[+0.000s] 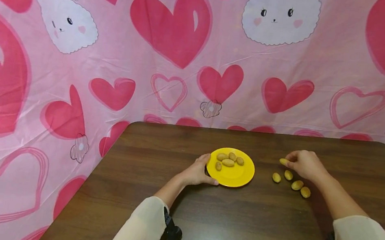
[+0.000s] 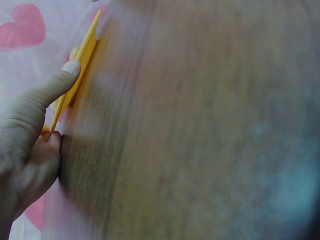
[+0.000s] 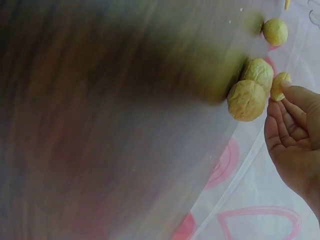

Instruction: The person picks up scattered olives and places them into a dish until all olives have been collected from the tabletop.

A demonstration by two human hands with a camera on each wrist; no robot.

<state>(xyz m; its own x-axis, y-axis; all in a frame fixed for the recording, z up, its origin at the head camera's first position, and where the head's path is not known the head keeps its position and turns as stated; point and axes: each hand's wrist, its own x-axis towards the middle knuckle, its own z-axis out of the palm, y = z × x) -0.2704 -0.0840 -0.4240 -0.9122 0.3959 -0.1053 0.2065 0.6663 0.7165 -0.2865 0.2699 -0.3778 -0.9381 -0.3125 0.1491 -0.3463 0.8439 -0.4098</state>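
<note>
Pinching yellow oval (image 1: 284, 161), right hand (image 1: 306, 164)

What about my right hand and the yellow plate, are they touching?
Apart: the head view shows a strip of brown tabletop between the right hand and the yellow plate.

The right hand (image 3: 300, 145) pinches a small yellow piece (image 3: 278, 90). On the blurred brown table (image 3: 125, 125), a wrinkled lump (image 3: 247, 101) partly hides a second lump (image 3: 259, 70); a third lump (image 3: 275, 32) sits apart. Behind hangs pink-patterned cloth (image 3: 265, 175).
</note>
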